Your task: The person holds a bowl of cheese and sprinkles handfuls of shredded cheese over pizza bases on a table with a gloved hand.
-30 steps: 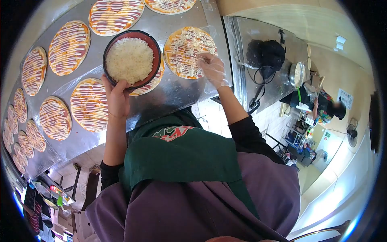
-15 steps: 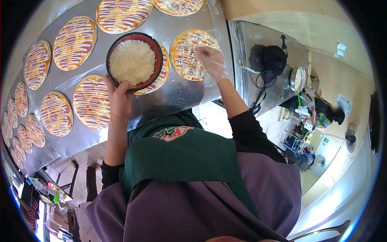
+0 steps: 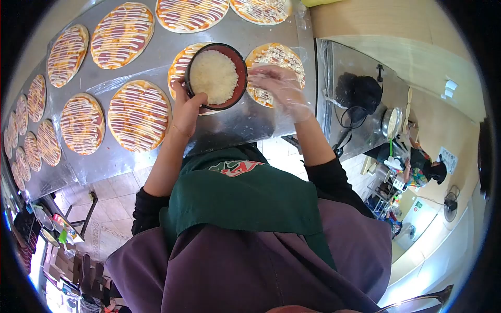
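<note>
My left hand [image 3: 189, 110] grips the near left rim of a dark round bowl [image 3: 241, 78], thumb over the edge. Grated white cheese [image 3: 213, 77] fills much of the bowl, which is tilted a little. Beneath the bowl, a flat round pizza [image 3: 178, 70] with white sauce lines is partly covered. My right hand [image 3: 279, 87], in a clear plastic glove, hovers at the bowl's right rim; motion blurs its fingers. Partly under that hand lies a pizza [image 3: 288, 55] with white shreds scattered over its sauce.
Several more sauce-striped pizzas [image 3: 139, 116] lie in rows across the metal table [image 3: 219, 136]. On a side counter [image 3: 339, 62] to the right sit a black bag [image 3: 360, 89] and a metal bowl [image 3: 390, 122]. Another person [image 3: 417, 161] stands farther right.
My right hand has moved left from above the shredded pizza to the bowl's rim. In view, the bowl and my left hand have shifted right, and the pizzas sit higher and farther right.
</note>
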Motion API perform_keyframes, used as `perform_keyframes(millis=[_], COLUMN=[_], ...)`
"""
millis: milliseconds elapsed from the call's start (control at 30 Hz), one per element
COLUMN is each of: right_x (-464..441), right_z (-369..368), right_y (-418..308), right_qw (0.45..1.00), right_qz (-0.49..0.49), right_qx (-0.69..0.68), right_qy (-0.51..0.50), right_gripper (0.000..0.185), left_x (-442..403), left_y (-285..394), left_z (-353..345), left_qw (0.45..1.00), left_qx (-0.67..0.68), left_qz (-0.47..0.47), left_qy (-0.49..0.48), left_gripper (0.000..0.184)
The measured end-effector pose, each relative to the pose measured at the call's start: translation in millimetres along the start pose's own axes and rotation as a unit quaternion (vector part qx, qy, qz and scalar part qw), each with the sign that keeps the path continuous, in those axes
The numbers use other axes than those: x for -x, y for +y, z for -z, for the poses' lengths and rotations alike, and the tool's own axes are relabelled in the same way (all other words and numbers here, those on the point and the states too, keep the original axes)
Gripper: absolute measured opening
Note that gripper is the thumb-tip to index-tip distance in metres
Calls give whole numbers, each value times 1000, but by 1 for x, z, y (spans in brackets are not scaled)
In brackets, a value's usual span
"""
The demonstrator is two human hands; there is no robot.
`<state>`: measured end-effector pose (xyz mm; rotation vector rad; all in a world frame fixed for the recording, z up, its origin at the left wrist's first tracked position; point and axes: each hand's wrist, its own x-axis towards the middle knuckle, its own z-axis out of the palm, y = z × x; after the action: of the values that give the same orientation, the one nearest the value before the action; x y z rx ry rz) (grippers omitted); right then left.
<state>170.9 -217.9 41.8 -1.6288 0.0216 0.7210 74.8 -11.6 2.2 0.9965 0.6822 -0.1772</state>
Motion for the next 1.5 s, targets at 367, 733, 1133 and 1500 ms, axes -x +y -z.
perform_keyframes(millis=[367, 733, 1133, 1500], right_x=[-14, -12, -24, -41], right_z=[-86, -106, -92, -44], right_y=[2, 18, 25, 38], right_qw=[833, 827, 984, 927], right_qz=[361, 314, 110, 27], right_qx=[415, 465, 135, 362], right_qy=[-69, -36, -30, 92], right_gripper=[47, 37, 22, 32], left_x=[5, 10, 12, 42], left_y=[3, -8, -4, 12], left_z=[17, 28, 57, 105], left_qw=[996, 998, 994, 983], left_qx=[-4, 66, 81, 124], left_qz=[57, -12, -55, -105], left_qy=[-72, 11, 55, 89], left_gripper=[60, 62, 61, 56])
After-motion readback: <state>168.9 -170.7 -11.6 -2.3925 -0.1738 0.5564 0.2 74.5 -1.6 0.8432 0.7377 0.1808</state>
